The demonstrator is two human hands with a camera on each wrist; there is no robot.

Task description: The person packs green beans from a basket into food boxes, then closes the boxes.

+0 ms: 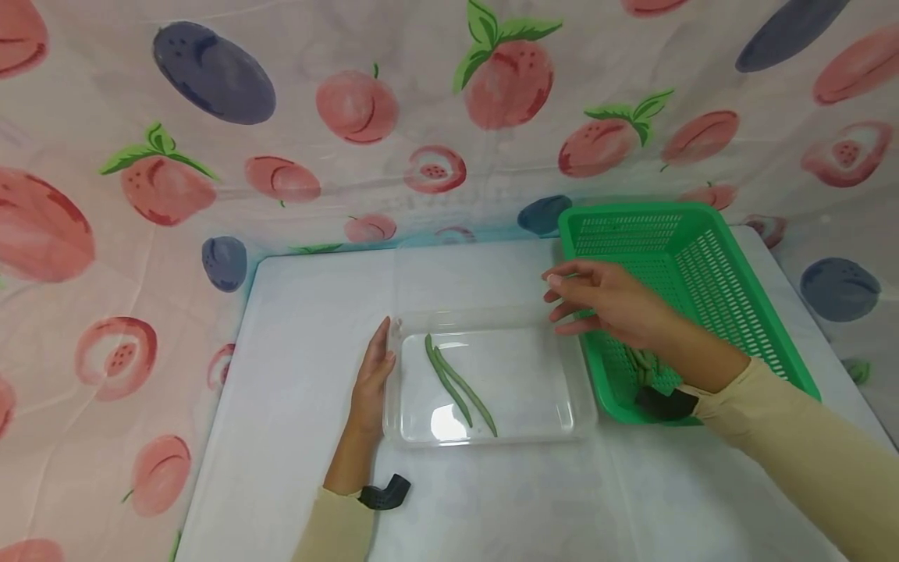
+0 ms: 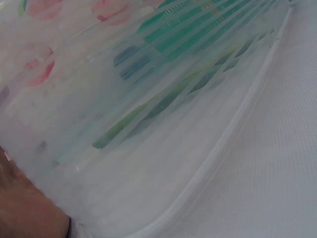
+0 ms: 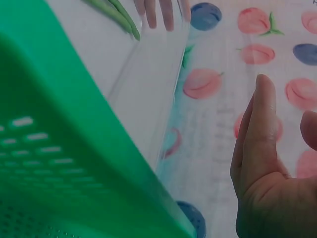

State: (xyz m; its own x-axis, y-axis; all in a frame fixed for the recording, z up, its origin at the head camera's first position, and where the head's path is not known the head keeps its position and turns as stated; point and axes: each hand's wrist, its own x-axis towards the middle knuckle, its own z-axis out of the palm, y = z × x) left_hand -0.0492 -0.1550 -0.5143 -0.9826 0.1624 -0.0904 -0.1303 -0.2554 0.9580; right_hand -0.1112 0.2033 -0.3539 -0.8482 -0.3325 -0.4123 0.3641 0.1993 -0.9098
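Observation:
A clear plastic container (image 1: 527,378) lies on the white table, with two green beans (image 1: 448,384) side by side on the left part of its floor. My left hand (image 1: 368,390) rests along the container's left wall, fingers extended. Over the gap between the container's right end and the green basket (image 1: 755,320) hovers my right hand (image 1: 611,300). Its fingers are loosely spread and hold nothing; the right wrist view shows the same hand (image 3: 262,163) beside the basket rim. More green beans (image 1: 641,363) lie low in the basket, partly hidden beneath the right forearm.
Fruit-printed cloth (image 1: 281,140) hangs behind and beside the table. White cloth (image 1: 492,499) covers the tabletop. The perforated basket stands at the table's right side, close to the container. Each wrist wears a black device (image 1: 385,493).

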